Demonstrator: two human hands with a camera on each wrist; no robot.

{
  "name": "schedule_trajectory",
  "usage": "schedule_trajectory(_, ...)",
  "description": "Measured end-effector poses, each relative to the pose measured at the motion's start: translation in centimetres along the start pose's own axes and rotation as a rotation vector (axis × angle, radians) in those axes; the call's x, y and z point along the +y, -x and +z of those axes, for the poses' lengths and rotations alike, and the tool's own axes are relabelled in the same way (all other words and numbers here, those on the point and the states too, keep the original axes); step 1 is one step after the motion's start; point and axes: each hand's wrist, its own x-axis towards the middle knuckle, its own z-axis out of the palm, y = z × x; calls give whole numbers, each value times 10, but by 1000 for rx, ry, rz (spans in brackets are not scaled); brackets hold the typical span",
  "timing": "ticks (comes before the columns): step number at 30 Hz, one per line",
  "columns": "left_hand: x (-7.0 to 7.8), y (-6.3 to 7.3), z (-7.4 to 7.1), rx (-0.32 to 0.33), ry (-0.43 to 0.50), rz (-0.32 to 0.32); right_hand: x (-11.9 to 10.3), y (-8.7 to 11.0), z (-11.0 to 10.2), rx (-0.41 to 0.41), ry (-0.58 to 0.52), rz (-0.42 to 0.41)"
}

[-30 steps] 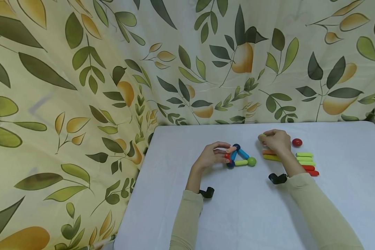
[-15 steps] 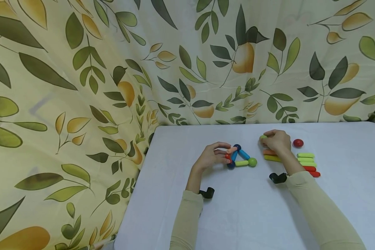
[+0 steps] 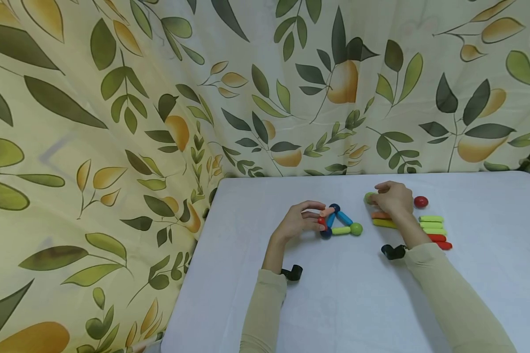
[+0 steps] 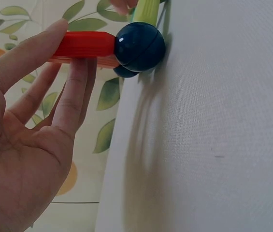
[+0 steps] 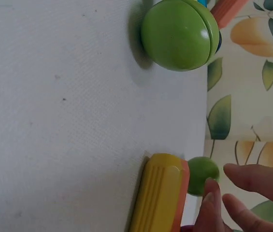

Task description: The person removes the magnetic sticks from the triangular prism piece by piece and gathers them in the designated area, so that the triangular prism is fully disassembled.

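Observation:
My left hand (image 3: 298,220) pinches a red building stick (image 4: 85,44) between thumb and fingers. That stick meets a dark blue ball (image 4: 140,47), part of a frame with blue sticks (image 3: 344,218), a lime stick (image 3: 341,230), a salmon stick (image 3: 327,212), a second dark blue ball (image 3: 334,208) and a green ball (image 3: 356,229). My right hand (image 3: 394,198) is at another green ball (image 5: 201,175) toward the table's back. One fingertip overlaps this ball in the right wrist view; the other fingers are spread apart from it. Whether that fingertip touches it is unclear.
Beside the right hand lie a yellow stick (image 3: 384,223) and an orange stick (image 3: 381,215). Farther right are a red ball (image 3: 421,202), several lime sticks (image 3: 432,225) and red sticks (image 3: 443,245). A leaf-patterned curtain (image 3: 265,88) hangs behind the white table (image 3: 335,304).
The right hand has shifted slightly away from the green ball, and more of the ball now shows past its fingers. The left hand and the frame have stayed put.

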Motion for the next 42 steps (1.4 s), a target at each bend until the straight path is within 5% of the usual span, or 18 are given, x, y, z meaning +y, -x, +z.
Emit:
schedule_trajectory(12,1,1,0,6,1,-10,-17,20,-2,101,-48,-257)
schedule_trajectory(18,-2,1,0,13,-9,-12,-25,26,4,32,-88,-334)
schedule_trajectory(28,0,1,-2,0,-8,-5,-33,30,20,-231,-136,-353)
schedule_trajectory(42,2,3,-3,-1,68,12,-32,34,51,-324,-184,-394)
